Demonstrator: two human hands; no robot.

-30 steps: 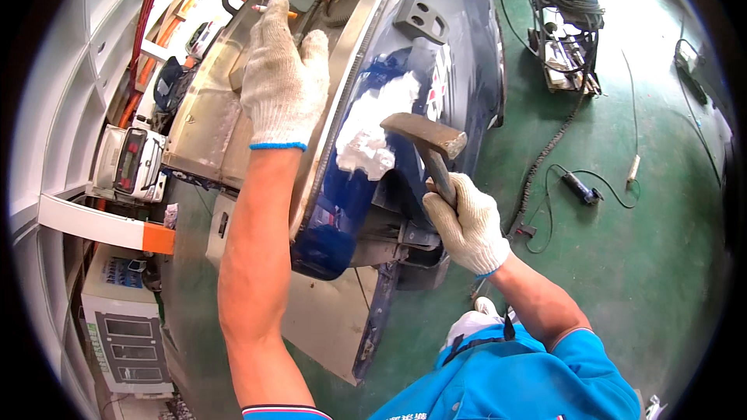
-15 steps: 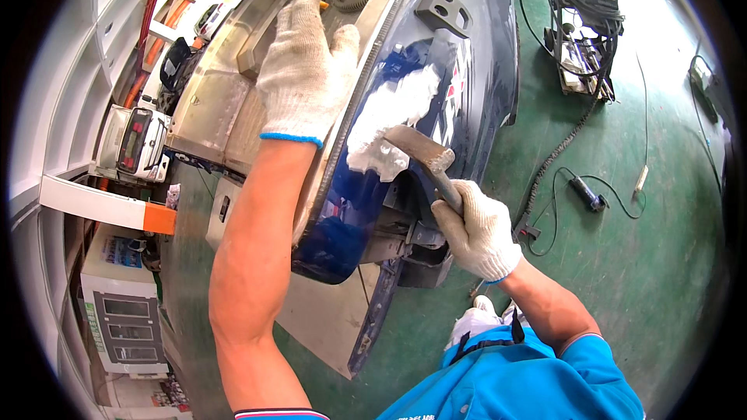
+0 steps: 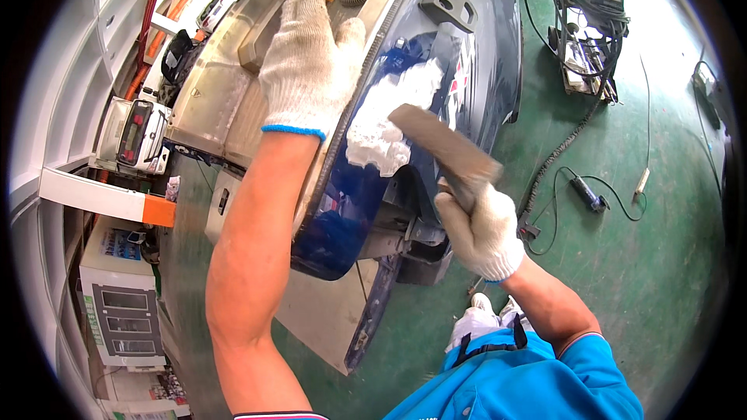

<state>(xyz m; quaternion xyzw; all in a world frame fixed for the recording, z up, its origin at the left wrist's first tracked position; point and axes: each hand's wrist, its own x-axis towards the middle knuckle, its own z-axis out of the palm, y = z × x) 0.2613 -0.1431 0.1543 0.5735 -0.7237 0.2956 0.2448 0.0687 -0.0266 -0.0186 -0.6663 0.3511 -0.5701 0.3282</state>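
My left hand, in a knitted glove with a blue cuff, lies flat with fingers stretched at the edge of a metal opening in a blue vehicle panel. Beside its fingertips a thin orange stick-like thing shows; whether the hand touches it I cannot tell. My gloved right hand is wrapped round the handle of a hammer with a long flat metal head, smeared by motion. The head is off the panel's surface, over the lower right of a bare, shiny patch where the blue paint is gone.
A wheeled welding machine stands at the far right on the green floor, its thick hose trailing. A corded power tool lies nearby. Another vehicle and a white cabinet are at left.
The hammer has swung up off the bare patch toward my right hand, and its head now shows larger and blurred. My left hand keeps its place on the panel edge.
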